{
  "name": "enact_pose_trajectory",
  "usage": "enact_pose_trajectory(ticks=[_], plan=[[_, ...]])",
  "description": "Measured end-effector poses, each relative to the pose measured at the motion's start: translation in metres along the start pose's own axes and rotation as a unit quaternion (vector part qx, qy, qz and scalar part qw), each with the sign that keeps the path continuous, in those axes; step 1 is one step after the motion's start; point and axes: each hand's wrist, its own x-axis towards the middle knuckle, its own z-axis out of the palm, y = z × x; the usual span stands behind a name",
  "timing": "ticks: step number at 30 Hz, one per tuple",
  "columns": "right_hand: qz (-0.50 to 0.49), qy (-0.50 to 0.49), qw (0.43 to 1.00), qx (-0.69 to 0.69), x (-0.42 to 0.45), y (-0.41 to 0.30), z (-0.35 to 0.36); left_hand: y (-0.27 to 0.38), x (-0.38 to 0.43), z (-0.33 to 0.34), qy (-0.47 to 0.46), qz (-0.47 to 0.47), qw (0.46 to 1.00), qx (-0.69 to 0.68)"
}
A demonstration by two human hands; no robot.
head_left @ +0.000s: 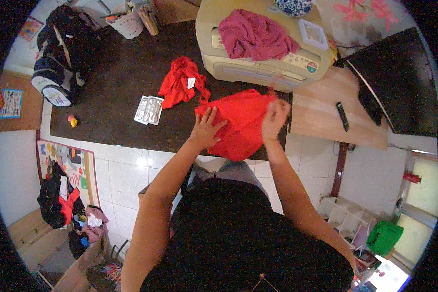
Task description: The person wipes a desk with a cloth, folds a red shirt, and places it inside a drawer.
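Note:
A red cloth piece [242, 116] is spread over the front edge of a dark table, and its lower corner hangs towards my lap. My left hand [208, 127] rests on its left side, fingers spread and pressing flat. At the cloth's right edge, my right hand [275, 118] is blurred, with its fingers bent; whether they pinch the fabric is unclear. Just beyond my left hand lies a second, crumpled red cloth item [182, 82] bearing a white tag [191, 83]. Silver blister packs [149, 109] sit to the left of it.
A beige printer [222, 71] stands behind the cloth with a pink cloth [255, 34] on top. To the right are a remote control [342, 116] and a monitor [394, 80]. A backpack [56, 54], a white basket [126, 25] and a small toy [72, 120] occupy the dark table [106, 91].

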Motion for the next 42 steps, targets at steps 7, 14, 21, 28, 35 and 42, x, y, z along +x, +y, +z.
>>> enact_pose_trajectory(ticks=[7, 14, 21, 28, 35, 42], plan=[[-0.213, -0.402, 0.881, -0.129, -0.047, -0.014, 0.010, 0.006, -0.006, -0.028, 0.075, -0.234, 0.953, -0.179], [-0.208, -0.448, 0.867, -0.060, -0.034, 0.025, -0.058, 0.009, -0.038, -0.023, 0.091, 0.185, 0.974, -0.089], [-0.223, -0.523, 0.815, -0.111, -0.060, 0.045, -0.112, 0.017, -0.057, 0.023, 0.030, 0.224, 0.974, -0.019], [-0.156, -0.470, 0.868, -0.035, -0.071, 0.040, -0.096, 0.026, -0.064, 0.011, 0.060, 0.159, 0.981, -0.094], [-0.213, -0.449, 0.861, -0.104, -0.068, 0.050, -0.092, 0.019, -0.083, -0.005, 0.192, 0.036, 0.959, -0.206], [-0.105, -0.467, 0.877, -0.050, -0.052, 0.060, -0.093, 0.012, -0.097, -0.008, 0.168, -0.032, 0.953, -0.251]])
